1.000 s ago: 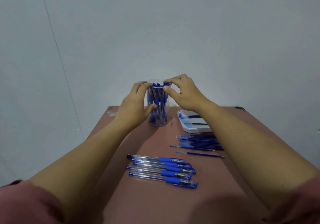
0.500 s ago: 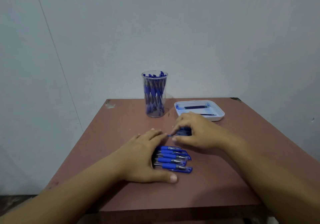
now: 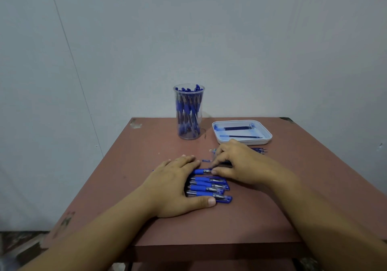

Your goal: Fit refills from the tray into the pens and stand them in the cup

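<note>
Pens point(image 3: 209, 187) half hidden under left hand point(image 3: 174, 186)

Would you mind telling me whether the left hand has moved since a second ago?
Yes. The left hand held the cup then; now it rests on the row of pens, nearer the person and clear of the cup.

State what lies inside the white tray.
Two dark refills lie apart inside the white tray. The right hand covers part of its near rim.
</note>
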